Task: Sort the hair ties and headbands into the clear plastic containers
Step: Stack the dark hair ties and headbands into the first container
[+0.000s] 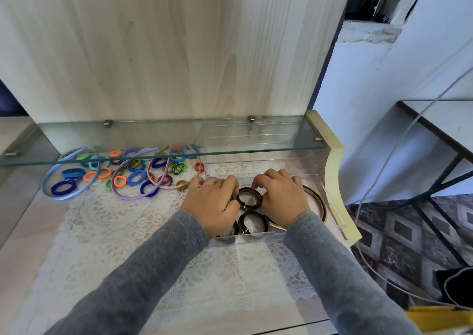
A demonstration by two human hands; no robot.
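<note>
With the left hand [212,204] and right hand [281,196] curled, each pinching one side of a dark brown hair tie [249,197] inside the clear plastic container [250,240], placing seems underway; next, release it and reach left for the colourful hair ties [137,177] on the tabletop [28,245].

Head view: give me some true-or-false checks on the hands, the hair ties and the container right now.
1. Both the left hand and the right hand hold a dark hair tie inside the clear container. True.
2. The colourful hair ties lie in that container. False: they lie on the lace mat, left of it.
3. A blue headband lies at the pile's left end. True.
4. That headband rests on top of the glass shelf. False: it lies below the shelf, on the mat.
</note>
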